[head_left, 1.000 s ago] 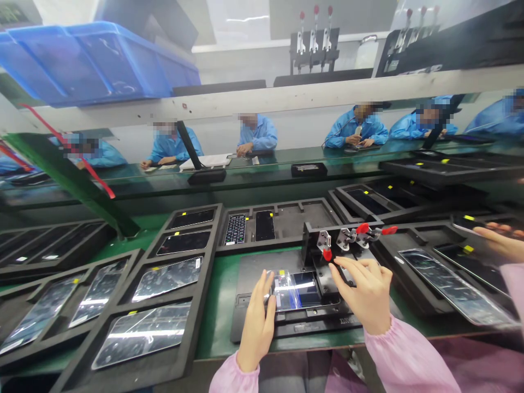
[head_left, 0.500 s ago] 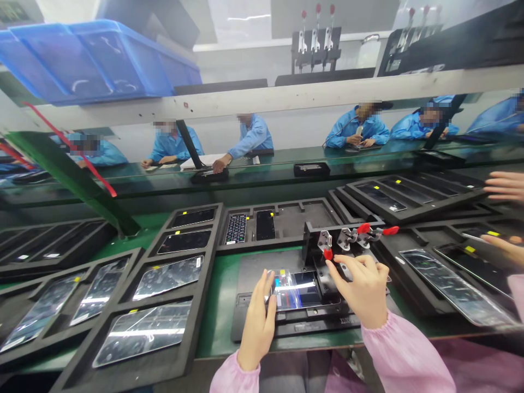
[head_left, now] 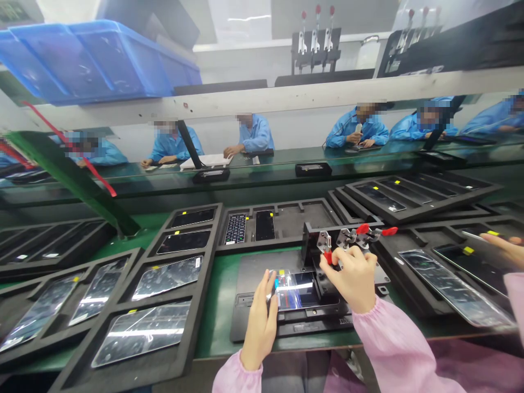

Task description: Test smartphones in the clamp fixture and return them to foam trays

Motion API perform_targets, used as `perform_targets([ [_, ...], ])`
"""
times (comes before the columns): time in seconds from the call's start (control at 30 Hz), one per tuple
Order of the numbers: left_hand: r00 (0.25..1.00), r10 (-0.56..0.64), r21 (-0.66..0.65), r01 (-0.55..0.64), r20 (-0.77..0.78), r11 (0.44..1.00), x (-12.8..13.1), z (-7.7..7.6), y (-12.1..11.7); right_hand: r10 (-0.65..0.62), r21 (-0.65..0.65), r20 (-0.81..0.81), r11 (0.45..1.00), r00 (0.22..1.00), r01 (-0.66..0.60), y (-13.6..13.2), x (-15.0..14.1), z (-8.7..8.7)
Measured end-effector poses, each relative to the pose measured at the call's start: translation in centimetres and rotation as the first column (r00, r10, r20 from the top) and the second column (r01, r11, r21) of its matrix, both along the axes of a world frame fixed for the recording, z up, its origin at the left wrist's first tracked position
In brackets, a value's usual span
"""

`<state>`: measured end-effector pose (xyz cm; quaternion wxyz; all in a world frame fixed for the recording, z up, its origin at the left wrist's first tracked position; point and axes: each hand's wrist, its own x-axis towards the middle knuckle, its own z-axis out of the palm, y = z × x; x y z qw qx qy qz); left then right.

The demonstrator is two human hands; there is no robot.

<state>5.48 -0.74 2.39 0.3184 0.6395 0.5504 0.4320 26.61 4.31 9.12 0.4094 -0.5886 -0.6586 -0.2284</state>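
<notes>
Since the previous frame the right hand (head_left: 351, 279) has shifted left, its fingertips (head_left: 333, 262) now pressed together on the red grip (head_left: 327, 256) of a toggle clamp (head_left: 347, 237), which stands just beyond those fingers. Left hand (head_left: 259, 323): fingers (head_left: 268, 286) held together and upright, touching the left edge of a film-covered phone (head_left: 297, 290); whether they grip it, I cannot tell. The phone lies flat in a black fixture (head_left: 290, 327), between the two hands and just below the right fingertips. Left of the left fingers, black foam trays (head_left: 172, 278) hold more film-covered phones on the green bench (head_left: 216, 322). Well right of the right fingers, a co-worker's hand (head_left: 502, 245) with a pink sleeve (head_left: 513, 300) rests on a dark phone (head_left: 485, 245). Across the bench sit people in blue smocks (head_left: 249, 135).
</notes>
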Motion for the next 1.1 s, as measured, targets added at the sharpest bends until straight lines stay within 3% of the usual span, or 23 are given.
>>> perform_targets([
  [0.1, 1.0, 0.014, 0.014, -0.014, 0.021, 1.0, 0.3, 0.1, 0.0, 0.096, 0.196, -0.152, 0.978, 0.984, -0.065, -1.5, 0.5, 1.9],
  [0.23, 0.998, 0.053, 0.031, -0.053, 0.018, 0.998, 0.9, 0.0, -0.2, 0.23, 0.411, -0.3, 0.907, 0.926, -0.092, -3.9, 1.8, 4.2],
  [0.33, 0.997, 0.072, 0.027, -0.072, -0.007, 0.997, 1.3, -0.1, -0.2, 0.194, 0.411, -0.344, 0.911, 0.919, -0.039, -4.8, 2.9, 4.6],
  [0.47, 0.996, 0.091, 0.008, -0.091, -0.001, 0.996, 1.9, 0.1, 0.0, 0.178, 0.428, -0.374, 0.904, 0.91, -0.001, -4.7, 3.8, 3.9],
  [0.73, 0.994, 0.109, 0.003, -0.109, -0.023, 0.994, 2.4, 0.0, 0.0, 0.178, 0.401, -0.325, 0.916, 0.929, -0.035, -4.7, 3.8, 3.3],
  [0.83, 0.993, 0.114, 0.007, -0.114, -0.038, 0.993, 2.5, -0.1, 0.0, 0.271, 0.367, -0.321, 0.919, 0.907, -0.145, -5.8, 3.6, 1.7],
  [0.93, 0.992, 0.121, 0.007, -0.121, -0.041, 0.993, 2.6, -0.3, 0.0, 0.343, 0.236, -0.322, 0.932, 0.882, -0.276, -7.3, 3.0, -1.8],
  [1.1, 0.995, 0.071, -0.003, -0.071, 0.072, 0.997, 3.8, -0.4, -0.1, 0.112, -0.029, -0.301, 0.992, 0.947, -0.127, -9.1, 2.7, -8.8],
])
